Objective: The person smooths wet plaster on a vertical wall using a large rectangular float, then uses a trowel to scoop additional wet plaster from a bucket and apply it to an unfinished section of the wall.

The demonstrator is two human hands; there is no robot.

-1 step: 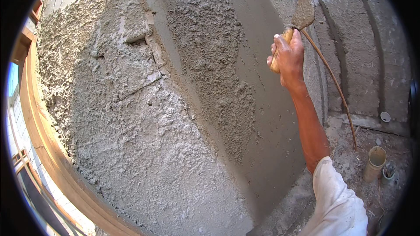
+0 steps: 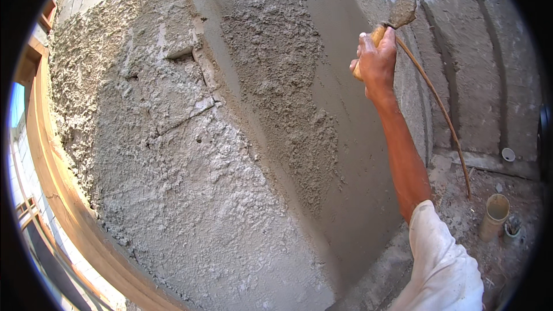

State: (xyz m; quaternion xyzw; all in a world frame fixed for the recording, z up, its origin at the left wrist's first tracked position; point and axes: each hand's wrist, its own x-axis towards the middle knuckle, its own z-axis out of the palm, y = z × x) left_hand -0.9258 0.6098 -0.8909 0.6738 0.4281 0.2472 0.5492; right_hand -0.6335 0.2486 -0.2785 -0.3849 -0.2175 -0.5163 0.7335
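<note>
Raised at the upper right, my right hand (image 2: 378, 64) is closed round the wooden handle of a trowel (image 2: 405, 3). Its blade points up and is crusted with grey mortar, turned partly edge-on. Left of the hand stands a wall coated with mortar (image 2: 282, 86): a rough, lumpy strip runs down between a narrow smooth band and a wide smooth area (image 2: 366, 155). The trowel is in front of the smooth area's far upper edge; whether it touches the wall, I cannot tell. My left hand is out of view.
A thin, bent stick (image 2: 436, 97) leans behind my right hand. A beige pipe-like container (image 2: 494, 219) stands on the littered floor at the right, beside a small cup-like vessel (image 2: 512, 228). A wooden frame (image 2: 52, 161) edges the wall at the left. Another mortared wall (image 2: 472, 75) rises behind.
My right hand has shifted slightly up and left. The trowel has turned in it, so the blade shows narrower and its tip sits a little higher and further right.
</note>
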